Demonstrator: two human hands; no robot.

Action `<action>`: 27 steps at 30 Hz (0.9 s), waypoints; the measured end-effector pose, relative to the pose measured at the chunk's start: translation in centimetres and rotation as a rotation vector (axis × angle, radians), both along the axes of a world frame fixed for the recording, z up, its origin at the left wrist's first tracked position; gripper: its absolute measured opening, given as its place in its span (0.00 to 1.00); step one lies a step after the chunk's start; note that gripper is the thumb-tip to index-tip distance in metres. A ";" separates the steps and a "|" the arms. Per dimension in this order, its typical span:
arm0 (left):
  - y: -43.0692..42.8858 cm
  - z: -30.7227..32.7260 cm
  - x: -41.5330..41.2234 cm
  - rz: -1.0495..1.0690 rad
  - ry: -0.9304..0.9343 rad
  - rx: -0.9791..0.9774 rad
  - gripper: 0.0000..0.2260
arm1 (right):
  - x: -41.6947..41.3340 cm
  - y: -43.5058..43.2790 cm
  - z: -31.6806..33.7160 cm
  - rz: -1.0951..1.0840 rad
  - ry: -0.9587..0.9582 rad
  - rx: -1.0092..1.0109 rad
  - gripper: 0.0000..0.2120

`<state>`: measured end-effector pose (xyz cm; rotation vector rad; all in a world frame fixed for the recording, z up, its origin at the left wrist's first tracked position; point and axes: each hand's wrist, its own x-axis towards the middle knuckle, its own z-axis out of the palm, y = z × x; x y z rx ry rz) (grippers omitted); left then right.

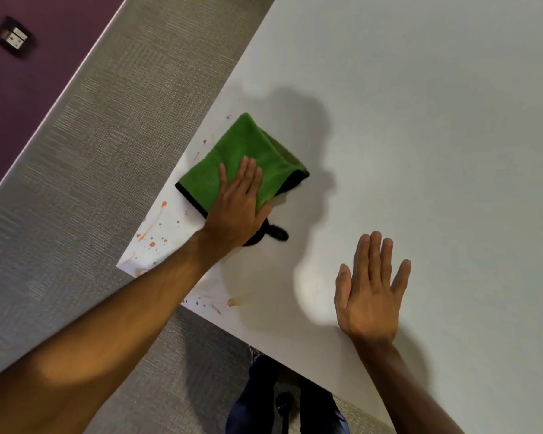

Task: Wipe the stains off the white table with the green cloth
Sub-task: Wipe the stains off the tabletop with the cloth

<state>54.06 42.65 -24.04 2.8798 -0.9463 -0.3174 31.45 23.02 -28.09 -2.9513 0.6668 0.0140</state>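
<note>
The left hand [237, 203], nearest by its forearm, presses flat with fingers extended on the green cloth [242, 161] near the white table [420, 120] corner. Orange stains [152, 236] lie at seven o'clock of the cloth (unwiped). At four o'clock, the right hand [370, 292] rests flat, fingers spread.
</note>
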 end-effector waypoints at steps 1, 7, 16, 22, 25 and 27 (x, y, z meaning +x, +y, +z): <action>0.9 0.0 -1.0 -0.028 -0.005 -0.026 0.33 | 0.0 0.0 0.0 -0.003 0.002 0.003 0.32; 2.7 -1.0 -4.5 -0.067 -0.054 -0.026 0.32 | 0.7 -0.1 0.1 0.012 0.026 0.017 0.32; 0.8 -2.2 -1.6 0.097 -0.082 0.079 0.34 | 5.9 -0.6 -0.5 0.061 0.012 0.036 0.31; -2.1 -1.0 3.2 0.509 -0.120 -0.215 0.28 | 5.9 -0.6 -0.5 0.059 -0.005 0.018 0.31; -3.5 -0.1 8.1 0.609 -0.136 -0.231 0.31 | 5.9 -0.5 -0.4 0.058 -0.014 0.009 0.31; -4.0 0.2 10.7 0.535 -0.043 -0.155 0.31 | 5.9 -0.5 -0.3 0.064 -0.026 0.000 0.31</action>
